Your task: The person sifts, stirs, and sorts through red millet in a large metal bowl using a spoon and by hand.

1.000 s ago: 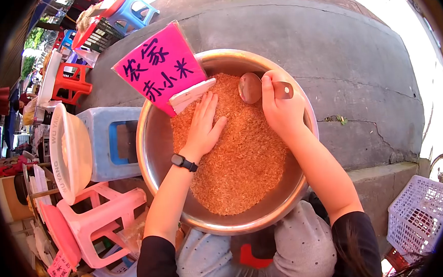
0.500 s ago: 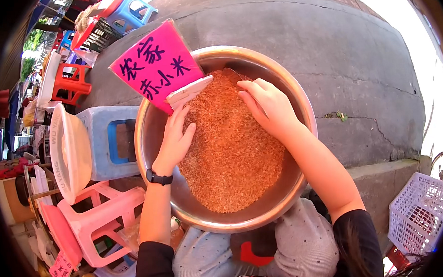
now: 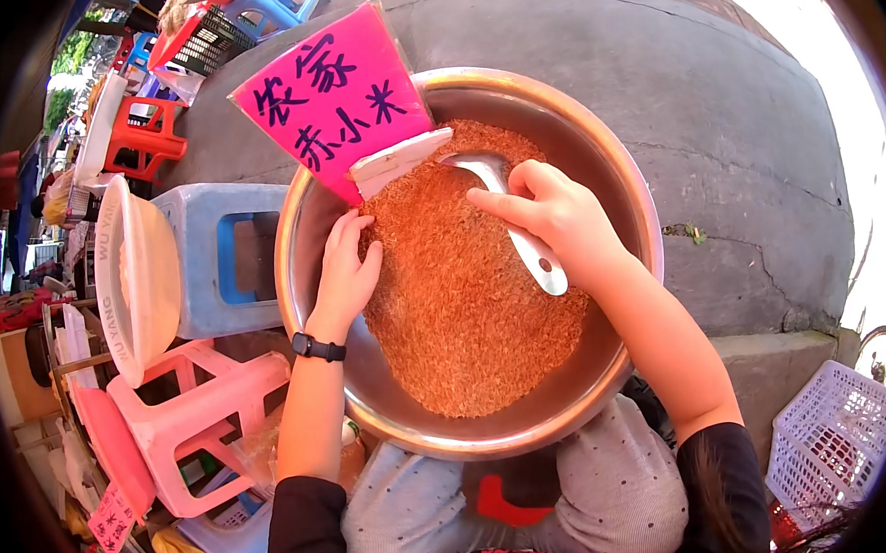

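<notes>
A wide metal basin (image 3: 639, 196) holds a mound of reddish-brown rice-like grain (image 3: 465, 305). My right hand (image 3: 565, 220) is closed around the handle of a metal spoon (image 3: 534, 257). The spoon's bowl is at the far part of the mound, and its holed handle end sticks out toward me. My left hand (image 3: 345, 277), wearing a black watch (image 3: 316, 347), rests at the left edge of the grain with fingers extended. Just beyond its fingertips, a pink handwritten sign (image 3: 338, 92) stands at the basin's left rim, with a white block (image 3: 402, 160) at its base.
To the left are a blue stool (image 3: 187, 260) with a pale plastic tub (image 3: 153, 282) beside it, and a pink stool (image 3: 170, 421). An orange stool (image 3: 145, 142) is farther back. A lilac plastic basket (image 3: 832, 436) stands at the right. Grey pavement (image 3: 714, 92) surrounds the basin.
The spoon's bowl and handle now show above the grain, where earlier only a dark edge was visible. My right hand has shifted right and down. The view has moved slightly.
</notes>
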`<state>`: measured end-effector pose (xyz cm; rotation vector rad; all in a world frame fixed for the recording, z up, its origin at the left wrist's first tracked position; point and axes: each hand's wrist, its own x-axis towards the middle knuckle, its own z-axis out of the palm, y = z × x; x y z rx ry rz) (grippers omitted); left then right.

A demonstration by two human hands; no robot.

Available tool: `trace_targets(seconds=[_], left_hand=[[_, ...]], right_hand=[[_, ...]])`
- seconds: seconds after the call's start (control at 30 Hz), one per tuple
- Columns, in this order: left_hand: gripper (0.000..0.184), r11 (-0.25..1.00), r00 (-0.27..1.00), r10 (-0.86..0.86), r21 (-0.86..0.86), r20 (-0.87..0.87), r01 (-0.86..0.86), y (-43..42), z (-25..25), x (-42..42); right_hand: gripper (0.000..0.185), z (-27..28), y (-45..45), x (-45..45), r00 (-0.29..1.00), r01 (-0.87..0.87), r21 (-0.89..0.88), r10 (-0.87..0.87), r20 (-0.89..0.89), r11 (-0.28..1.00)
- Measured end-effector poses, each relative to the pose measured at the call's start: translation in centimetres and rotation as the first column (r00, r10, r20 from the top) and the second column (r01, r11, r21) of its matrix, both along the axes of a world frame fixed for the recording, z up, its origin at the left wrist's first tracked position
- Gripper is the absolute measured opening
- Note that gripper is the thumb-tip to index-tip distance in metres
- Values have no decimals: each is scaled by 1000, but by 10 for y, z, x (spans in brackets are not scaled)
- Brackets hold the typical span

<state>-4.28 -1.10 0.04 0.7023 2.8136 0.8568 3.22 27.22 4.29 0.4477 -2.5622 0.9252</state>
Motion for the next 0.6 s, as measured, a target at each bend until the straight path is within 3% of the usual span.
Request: trace_targets(seconds=[0.27,0.37,0.47,0.6], left_hand=[[38,999,999,-34,-20,-7,34,6,0,7],[38,998,999,-51,-32,-6,51,10,1,10],[39,998,998,-52,-30,22,53,11,2,11],[39,998,998,-59,-33,21,60,11,2,10]], right_hand=[[40,-3,-6,-3,996,-53,-29,55,73,998],[35,-9,-4,-9,998,-22,149,31,-60,989],[33,-13,-6,-8,996,-35,152,47,-78,988],[33,-7,-3,-6,986,-162,22,162,-33,987]])
